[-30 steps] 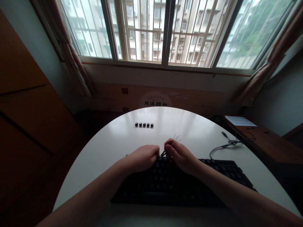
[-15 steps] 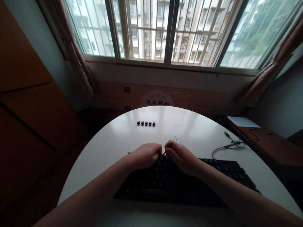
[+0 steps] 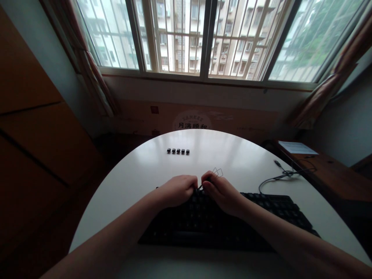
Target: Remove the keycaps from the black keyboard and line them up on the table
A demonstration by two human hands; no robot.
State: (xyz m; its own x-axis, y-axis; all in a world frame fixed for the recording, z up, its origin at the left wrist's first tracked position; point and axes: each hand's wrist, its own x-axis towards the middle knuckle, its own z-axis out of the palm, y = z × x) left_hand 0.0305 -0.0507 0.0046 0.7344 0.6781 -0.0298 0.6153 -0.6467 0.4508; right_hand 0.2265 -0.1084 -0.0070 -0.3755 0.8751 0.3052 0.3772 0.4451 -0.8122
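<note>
A black keyboard (image 3: 200, 221) with many keys lies on the white table, partly covered by both hands and forearms. My right hand (image 3: 219, 192) is closed round a keycap puller (image 3: 217, 171); its thin wire loops stick out above the knuckles and its dark lower end points down at the top rows of keys. My left hand (image 3: 181, 190) is curled at the keyboard's back edge, its fingertips close to the puller's lower end. What those fingers grip, if anything, is hidden.
Several small black keyboard switches or keycaps (image 3: 178, 151) stand in a row farther back on the round white table (image 3: 128, 170). A coiled black cable (image 3: 286, 173) runs from the keyboard to the right. A wooden desk (image 3: 334, 174) with a paper sheet (image 3: 298, 147) stands beyond.
The whole view has shifted very slightly. Both hands keep their places at the keyboard, and the puller stays in my right hand.
</note>
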